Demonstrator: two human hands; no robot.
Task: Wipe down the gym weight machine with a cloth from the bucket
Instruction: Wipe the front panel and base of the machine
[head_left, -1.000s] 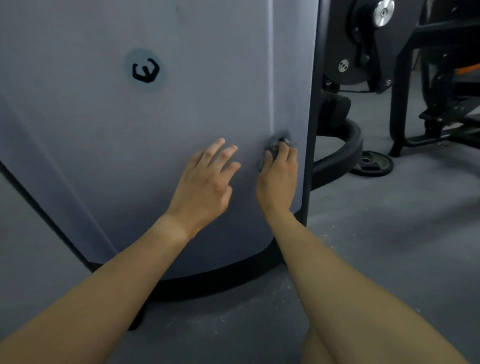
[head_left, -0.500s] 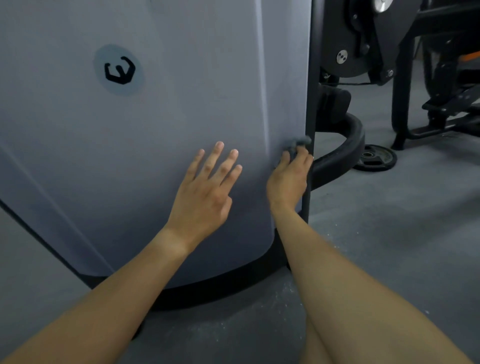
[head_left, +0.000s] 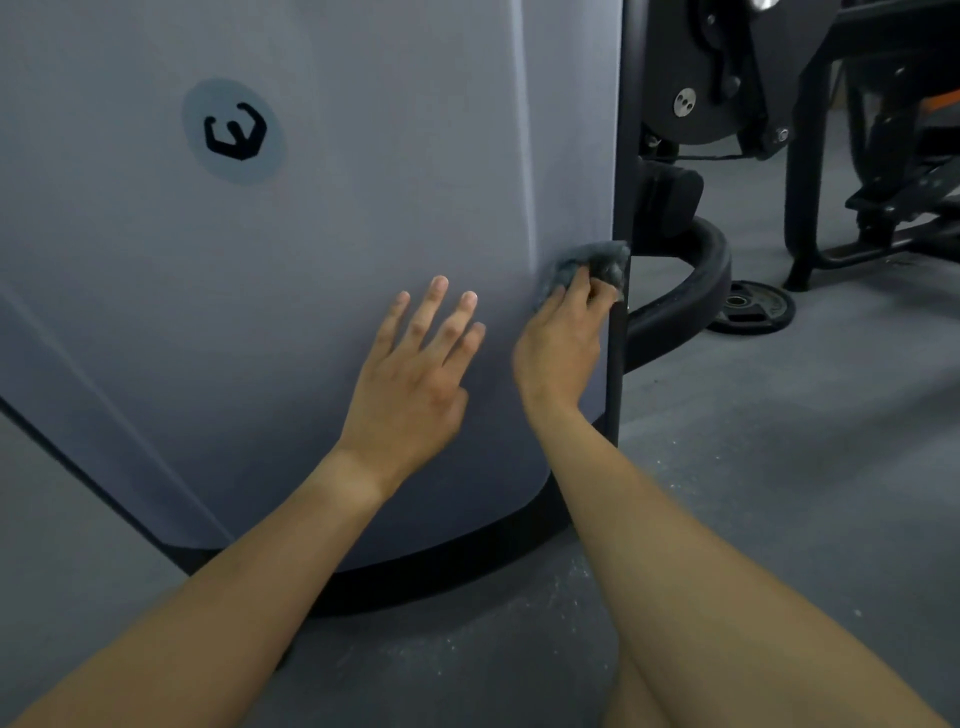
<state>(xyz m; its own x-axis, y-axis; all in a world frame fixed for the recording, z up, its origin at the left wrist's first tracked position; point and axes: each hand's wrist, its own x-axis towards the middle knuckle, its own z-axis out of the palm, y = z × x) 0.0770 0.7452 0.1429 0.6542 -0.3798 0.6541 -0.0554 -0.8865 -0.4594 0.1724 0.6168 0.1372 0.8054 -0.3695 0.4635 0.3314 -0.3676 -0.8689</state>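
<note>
The weight machine's grey curved cover (head_left: 322, 249) fills the left and middle of the view, with a round logo (head_left: 234, 131) at upper left. My right hand (head_left: 563, 343) presses a small dark grey cloth (head_left: 597, 260) against the cover's right edge, beside the black upright post (head_left: 621, 208); its fingertips curl on the cloth. My left hand (head_left: 415, 379) lies flat on the cover with fingers spread, holding nothing. No bucket is in view.
A black curved base rail (head_left: 691, 306) runs right of the post. A black weight plate (head_left: 753, 312) lies on the grey floor (head_left: 779, 467) beyond it. Black frames of other machines (head_left: 805, 156) stand at the upper right.
My right hand slid the cloth rightward along the cover to its edge at the post. My left hand stayed flat on the cover, shifting slightly.
</note>
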